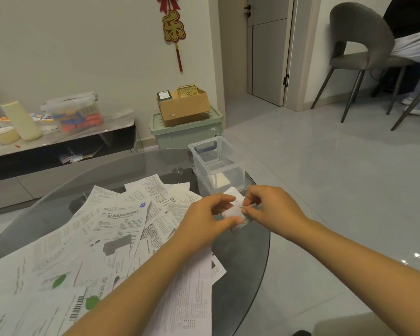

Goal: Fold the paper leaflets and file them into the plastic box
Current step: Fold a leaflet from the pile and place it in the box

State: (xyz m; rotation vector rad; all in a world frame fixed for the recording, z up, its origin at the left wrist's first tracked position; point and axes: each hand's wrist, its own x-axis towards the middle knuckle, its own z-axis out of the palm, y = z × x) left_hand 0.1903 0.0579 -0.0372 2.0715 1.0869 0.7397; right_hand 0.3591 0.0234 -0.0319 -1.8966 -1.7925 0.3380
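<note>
Head view: left hand point(207, 220) and right hand point(273, 209) both pinch one small folded leaflet point(235, 212) between curled fingers, above the glass table point(247, 251). Clear box point(217, 163) stands just beyond the hands. Unfolded leaflets point(112, 238) lie spread to the left.

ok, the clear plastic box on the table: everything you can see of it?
The plastic box is clear, rectangular, open-topped, no lid on it, with a rimmed edge and a dark blue handle or clip at its far end. It stands upright near the far right edge of the round glass table, seemingly on a second clear piece, perhaps its lid. Pale folded paper shows through its wall. Neither hand touches it.
</note>
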